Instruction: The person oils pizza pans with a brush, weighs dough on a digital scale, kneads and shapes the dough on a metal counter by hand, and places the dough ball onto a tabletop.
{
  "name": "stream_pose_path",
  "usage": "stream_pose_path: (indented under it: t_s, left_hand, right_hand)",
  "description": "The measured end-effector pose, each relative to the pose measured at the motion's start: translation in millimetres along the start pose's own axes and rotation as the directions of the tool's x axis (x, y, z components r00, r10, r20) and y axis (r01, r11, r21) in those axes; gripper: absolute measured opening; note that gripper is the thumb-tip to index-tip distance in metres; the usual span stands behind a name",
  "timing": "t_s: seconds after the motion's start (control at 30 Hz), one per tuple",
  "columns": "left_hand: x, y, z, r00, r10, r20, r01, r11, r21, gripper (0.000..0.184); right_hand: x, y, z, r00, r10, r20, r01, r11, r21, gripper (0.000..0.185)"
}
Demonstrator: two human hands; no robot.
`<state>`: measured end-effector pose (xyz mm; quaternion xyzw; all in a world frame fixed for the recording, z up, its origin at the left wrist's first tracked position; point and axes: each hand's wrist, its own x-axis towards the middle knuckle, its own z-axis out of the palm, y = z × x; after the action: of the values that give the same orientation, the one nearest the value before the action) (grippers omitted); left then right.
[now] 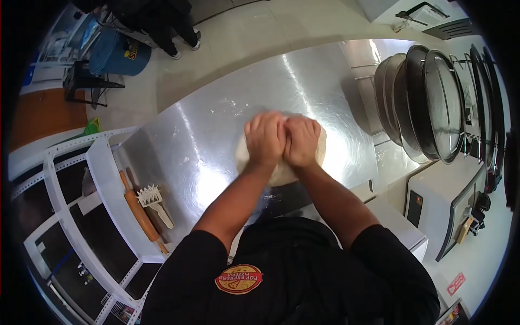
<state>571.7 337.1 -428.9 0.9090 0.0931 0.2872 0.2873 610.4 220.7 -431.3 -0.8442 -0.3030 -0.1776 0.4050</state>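
A large pale mass of dough (281, 174) lies on the shiny metal table (227, 119), close to its near edge. Both of my hands press on top of it, side by side and touching at the thumbs. The fingers of my left hand (265, 138) are curled over the dough. My right hand (301, 141) rests just beside it with its fingers bent down into the dough. The part of the dough under the palms is hidden. White smudges of flour mark the metal around and beyond it.
A wooden rolling pin (142, 214) and a white spiked roller (154, 203) lie at the left. Round pans (420, 103) hang at the right above a white appliance (441, 197). Another person in dark trousers (170, 24) stands beyond the table near a blue bin (119, 54).
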Motion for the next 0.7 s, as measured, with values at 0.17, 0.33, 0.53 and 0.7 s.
stream_pose_path:
  t_s: [0.17, 0.33, 0.53, 0.7]
  left_hand:
    - [40.6, -19.1, 20.2, 0.995, -0.013, -0.094, 0.025, 0.993, 0.118, 0.012]
    - [18.6, -28.3, 9.1, 0.968, -0.22, 0.121, 0.218, 0.976, 0.031, 0.017]
    - [-2.6, -82.0, -45.8, 0.864, -0.385, 0.325, 0.473, 0.843, -0.257, 0.029]
    - [-51.2, -34.4, -10.5, 0.85, -0.499, 0.168, 0.419, 0.448, -0.79, 0.056]
  right_hand:
    - [43.1, 17.4, 24.1, 1.0, -0.02, -0.012, 0.019, 0.995, -0.101, 0.014]
    - [35.9, 20.0, 15.0, 0.988, 0.092, 0.124, -0.101, 0.993, 0.068, 0.023]
    - [-25.8, 47.2, -65.8, 0.97, 0.239, -0.041, -0.239, 0.971, 0.012, 0.037]
    - [-3.1, 45.8, -26.8, 0.943, 0.279, 0.182, -0.27, 0.96, -0.069, 0.04]
